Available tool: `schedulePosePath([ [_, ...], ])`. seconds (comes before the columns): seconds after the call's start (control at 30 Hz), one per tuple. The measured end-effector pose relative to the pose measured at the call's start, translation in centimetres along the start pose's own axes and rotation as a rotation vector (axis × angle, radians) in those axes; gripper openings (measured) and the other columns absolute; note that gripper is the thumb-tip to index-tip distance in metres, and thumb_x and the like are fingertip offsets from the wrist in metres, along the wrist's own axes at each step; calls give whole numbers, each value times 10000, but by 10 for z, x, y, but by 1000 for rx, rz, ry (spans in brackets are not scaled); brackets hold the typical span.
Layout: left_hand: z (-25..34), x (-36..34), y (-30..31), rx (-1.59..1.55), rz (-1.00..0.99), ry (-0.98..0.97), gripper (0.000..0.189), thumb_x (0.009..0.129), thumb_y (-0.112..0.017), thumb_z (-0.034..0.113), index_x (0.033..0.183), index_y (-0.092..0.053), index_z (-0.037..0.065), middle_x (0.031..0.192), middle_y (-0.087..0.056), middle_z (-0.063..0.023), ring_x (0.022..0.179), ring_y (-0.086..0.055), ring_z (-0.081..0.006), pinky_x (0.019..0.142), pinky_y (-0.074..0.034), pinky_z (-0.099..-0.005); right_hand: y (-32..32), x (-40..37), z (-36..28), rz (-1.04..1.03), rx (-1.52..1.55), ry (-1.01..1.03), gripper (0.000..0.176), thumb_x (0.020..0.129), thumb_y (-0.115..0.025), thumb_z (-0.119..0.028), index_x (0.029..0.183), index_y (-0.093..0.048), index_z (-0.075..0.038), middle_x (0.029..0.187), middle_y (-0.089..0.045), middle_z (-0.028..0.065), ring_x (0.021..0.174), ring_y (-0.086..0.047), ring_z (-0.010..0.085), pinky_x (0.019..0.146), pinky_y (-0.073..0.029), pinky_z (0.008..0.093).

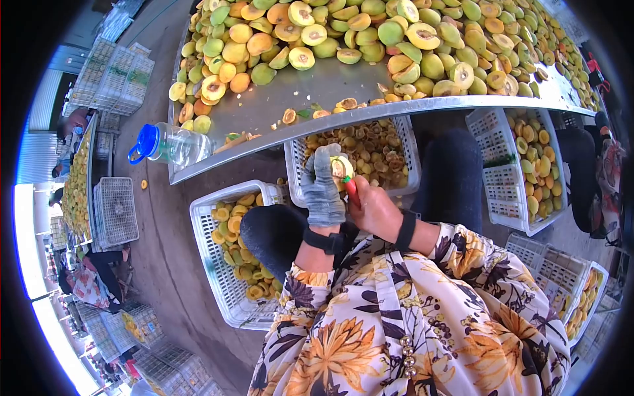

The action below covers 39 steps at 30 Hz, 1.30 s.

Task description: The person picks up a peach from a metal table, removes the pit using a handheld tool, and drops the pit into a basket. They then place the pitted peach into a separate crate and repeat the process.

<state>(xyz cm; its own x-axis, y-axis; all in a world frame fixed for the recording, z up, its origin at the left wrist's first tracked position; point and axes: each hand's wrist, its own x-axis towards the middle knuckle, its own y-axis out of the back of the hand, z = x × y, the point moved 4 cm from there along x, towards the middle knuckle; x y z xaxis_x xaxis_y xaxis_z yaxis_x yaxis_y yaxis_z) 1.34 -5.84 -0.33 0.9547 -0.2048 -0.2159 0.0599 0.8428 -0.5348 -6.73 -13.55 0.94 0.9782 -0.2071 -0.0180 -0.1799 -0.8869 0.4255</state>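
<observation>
My left hand (323, 188), in a grey glove, is closed around a cut apricot half (339, 167), its pale inner face turned toward my right hand. My bare right hand (377, 206) grips a small pitting knife by its red handle (352, 193). The tool's tip meets the cut face of the fruit; its exact shape is too small to make out. Both hands are above my lap, in front of a white crate (411, 155) of scooped, brownish fruit pieces under the table edge.
A metal table (290, 89) ahead bears a heap of halved apricots (317, 33). On its left corner lies a water bottle (178, 145) with a blue cap. White crates of halves stand at my left (218, 284) and right (498, 178). Other people sit farther off on both sides.
</observation>
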Motion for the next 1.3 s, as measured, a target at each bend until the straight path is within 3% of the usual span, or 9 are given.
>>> schedulePosePath([
  [0.2, 10, 18, 20, 213, -312, 309, 240, 811, -616, 204, 887, -617, -24, 825, -638, -115, 728, -620, -190, 667, -515, -288, -6, -3, 9, -157, -83, 34, 230, 696, -549, -10, 881, -416, 22, 620, -525, 245, 610, -545, 424, 523, -428, 424],
  [0.33, 6, 28, 28, 246, -363, 465, 225, 787, -643, 189, 865, -612, -19, 823, -633, -130, 700, -620, -202, 647, -523, -301, -9, 1, 16, -220, -129, 54, 233, 695, -558, -24, 877, -419, 21, 621, -535, 237, 601, -548, 417, 522, -437, 424],
  [0.4, 3, 30, 25, 252, -368, 456, 197, 782, -662, 177, 858, -621, 1, 821, -642, -119, 673, -619, -183, 599, -524, -281, -5, 8, 18, -217, -104, 56, 240, 696, -562, -28, 882, -419, 20, 623, -537, 234, 600, -551, 415, 522, -436, 425],
  [0.47, 0, 29, 20, -21, -177, 420, 191, 786, -654, 181, 836, -622, 0, 786, -638, -108, 670, -620, -191, 594, -531, -285, -4, 12, 18, -214, -77, 61, 246, 696, -566, -33, 886, -419, 19, 625, -538, 231, 599, -553, 413, 521, -435, 425],
  [0.5, 1, 28, 18, 46, -182, 390, 267, 817, -612, 231, 983, -528, 40, 805, -611, -109, 689, -623, -227, 604, -527, -315, -2, 14, 15, -158, -58, 84, 251, 698, -566, -34, 894, -418, 16, 622, -537, 229, 599, -554, 412, 520, -434, 424],
  [0.6, -6, 31, 23, -58, -9, 329, 294, 831, -592, 309, 963, -534, 52, 831, -609, -106, 685, -623, -230, 589, -524, -318, 0, 15, 13, -55, -52, 97, 247, 697, -541, -18, 901, -415, 45, 604, -528, 234, 617, -547, 417, 549, -432, 452],
  [0.77, -13, 27, 22, 10, -36, 176, 424, 839, -554, 435, 991, -547, 40, 854, -604, -80, 768, -594, -195, 678, -500, -308, 9, 12, 8, -13, -83, 85, 238, 701, -546, -12, 882, -398, 33, 591, -529, 229, 599, -550, 415, 534, -430, 453],
  [1.2, -2, 13, 10, 110, -62, 31, 428, 848, -551, 412, 1038, -554, 29, 908, -610, -75, 812, -590, -182, 701, -493, -305, 11, 10, 5, -50, -109, 25, 245, 697, -562, -3, 876, -397, 25, 592, -519, 232, 592, -550, 412, 507, -425, 431],
  [1.3, -4, 13, 15, -11, -66, 38, 419, 845, -603, 245, 1175, -440, 43, 928, -614, -106, 746, -609, -187, 647, -525, -298, 6, 6, 3, -107, -123, -13, 249, 685, -557, -1, 882, -408, 35, 584, -521, 235, 600, -558, 411, 511, -432, 428],
])
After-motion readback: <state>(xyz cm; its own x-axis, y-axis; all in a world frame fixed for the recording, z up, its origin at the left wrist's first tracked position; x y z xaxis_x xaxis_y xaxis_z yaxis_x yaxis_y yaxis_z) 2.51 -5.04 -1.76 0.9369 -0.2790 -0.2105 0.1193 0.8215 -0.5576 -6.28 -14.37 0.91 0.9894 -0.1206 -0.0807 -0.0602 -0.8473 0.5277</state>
